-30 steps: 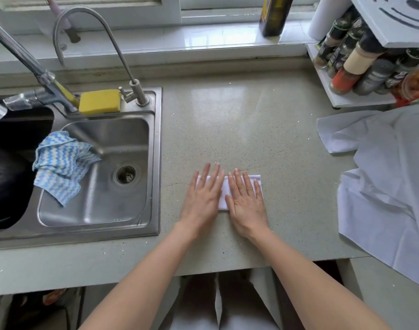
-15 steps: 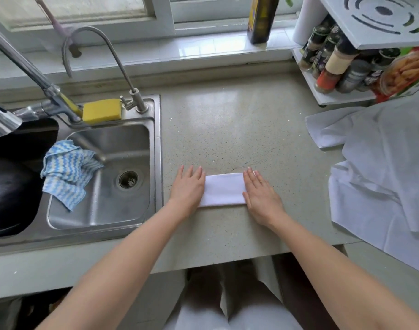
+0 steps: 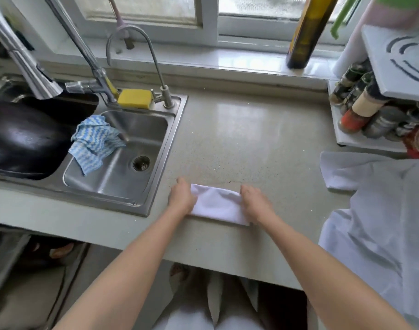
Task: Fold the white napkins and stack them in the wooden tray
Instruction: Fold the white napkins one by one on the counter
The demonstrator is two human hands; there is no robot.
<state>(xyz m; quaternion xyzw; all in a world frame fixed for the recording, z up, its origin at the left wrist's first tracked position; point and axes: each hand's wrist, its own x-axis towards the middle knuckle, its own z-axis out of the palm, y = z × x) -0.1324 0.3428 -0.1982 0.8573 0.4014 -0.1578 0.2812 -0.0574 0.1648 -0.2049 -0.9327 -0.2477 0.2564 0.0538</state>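
Observation:
A folded white napkin [image 3: 216, 205] lies as a short strip on the grey counter [image 3: 239, 139], close to its front edge. My left hand [image 3: 182, 198] grips the napkin's left end with curled fingers. My right hand [image 3: 256, 202] grips the right end the same way. The cloth between the hands is slightly wrinkled. A heap of loose white napkins [image 3: 379, 210] covers the counter at the right. No wooden tray is in view.
A steel sink [image 3: 118, 167] with a blue-and-white cloth [image 3: 94, 144], a yellow sponge [image 3: 134, 98] and taps lies to the left. A black pan [image 3: 23, 139] fills the far-left basin. A spice rack [image 3: 375, 115] stands back right, a dark bottle [image 3: 306, 32] on the sill.
My hands slid apart from the middle of the napkin to its two ends, then went from flat to curled around the ends. The view tilted and shifted.

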